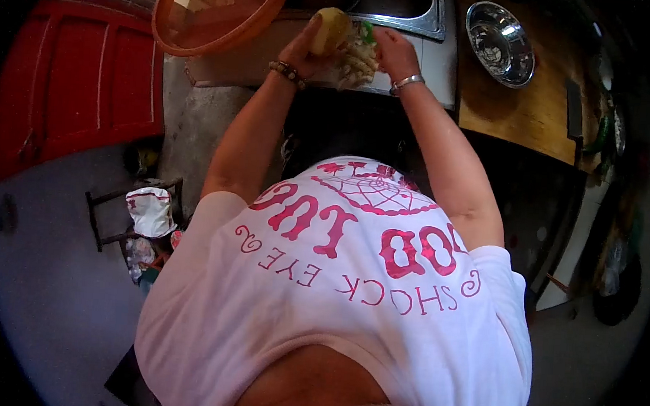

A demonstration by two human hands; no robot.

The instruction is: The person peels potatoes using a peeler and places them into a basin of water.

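Note:
My left hand (299, 52), with a beaded bracelet at the wrist, is closed around a round pale-yellow potato (332, 32) over the counter's front edge. Just right of it, my right hand (397, 55), wearing a silver bangle, has its fingers closed on a small green-handled peeler (367, 32). The peeler's blade is too small to make out. A heap of pale peelings (357, 65) lies between and below the two hands, close to the counter edge.
An orange plastic basin (173, 41) stands at the left on the counter (232, 71). Behind my hands is a metal sink (434, 32). At right, a shiny steel bowl (522, 75) sits on a wooden board (549, 120). Red cabinets (76, 76) and a small rack (104, 227) are at left.

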